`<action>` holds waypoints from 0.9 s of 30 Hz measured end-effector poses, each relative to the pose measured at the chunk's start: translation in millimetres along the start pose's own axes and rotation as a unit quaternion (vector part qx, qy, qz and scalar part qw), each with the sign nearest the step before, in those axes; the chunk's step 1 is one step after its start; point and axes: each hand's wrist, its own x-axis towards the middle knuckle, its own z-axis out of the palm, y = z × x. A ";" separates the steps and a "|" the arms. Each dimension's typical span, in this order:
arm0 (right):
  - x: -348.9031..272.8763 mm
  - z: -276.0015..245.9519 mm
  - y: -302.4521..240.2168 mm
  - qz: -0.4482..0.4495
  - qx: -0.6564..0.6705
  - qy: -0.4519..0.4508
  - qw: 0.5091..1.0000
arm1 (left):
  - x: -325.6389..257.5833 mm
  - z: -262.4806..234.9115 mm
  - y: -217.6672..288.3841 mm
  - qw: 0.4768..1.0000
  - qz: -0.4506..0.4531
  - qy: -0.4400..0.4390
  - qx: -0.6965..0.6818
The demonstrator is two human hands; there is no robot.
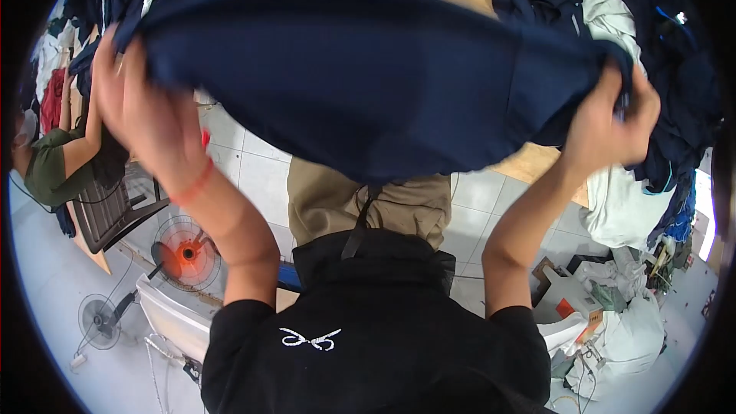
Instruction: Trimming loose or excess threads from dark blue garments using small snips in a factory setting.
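Observation:
A dark navy piece of fabric (368, 69) is stretched wide between my two raised hands, its lower edge sagging over my lap. My left hand (149, 111) grips one end at the upper left; motion smears its fingers somewhat, and a red band circles that wrist. At the right, my right hand (613, 119) has its fingers closed round the other end, where the fabric bunches up. Whether the piece is a whole garment or a cut part, I cannot tell.
Dark garments (675, 100) pile up along the far and right sides, with white cloth (625, 207) among them. A person (57, 161) is at the left by a dark chair (115, 207). Two fans, one an orange fan (186, 253), stand at the lower left. White bags (625, 345) lie lower right.

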 end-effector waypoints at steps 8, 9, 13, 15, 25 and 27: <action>-50.7 10.6 22.3 0.175 0.105 -0.118 0.972 | -28.5 24.3 -109.7 0.961 -0.023 -0.177 0.212; -72.6 -4.0 27.3 0.227 0.023 -0.182 0.956 | -50.5 11.6 -114.9 0.945 -0.049 -0.210 0.245; -176.3 -52.8 62.7 0.402 0.071 -0.275 0.871 | -134.1 -4.8 -116.5 0.886 -0.032 -0.248 0.390; -199.3 -53.2 49.5 0.430 0.064 -0.284 0.854 | -162.9 11.2 -104.6 0.886 -0.037 -0.255 0.385; -231.8 -5.0 51.6 0.410 -0.023 -0.268 0.871 | -157.9 10.9 -129.1 0.869 0.009 -0.212 0.446; -226.6 4.7 42.2 0.386 0.017 -0.292 0.875 | -157.2 1.1 -117.4 0.881 0.026 -0.126 0.455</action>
